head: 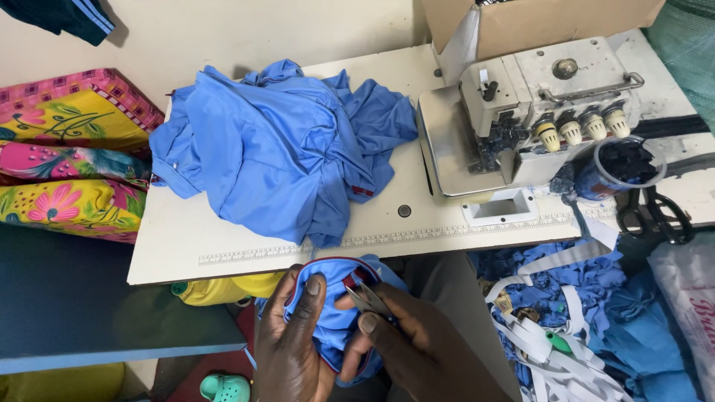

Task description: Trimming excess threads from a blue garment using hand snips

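Observation:
My left hand grips a small blue garment piece with red trim just below the table's front edge. My right hand holds small metal thread snips against that fabric, thumb on the blades. A large pile of blue garments lies on the white sewing table above my hands. A cream overlock sewing machine stands on the table to the right.
Black scissors and a clear cup of dark scraps sit right of the machine. Blue scraps and white strips fill the lower right. Bright floral fabric lies left; a cardboard box stands behind the machine.

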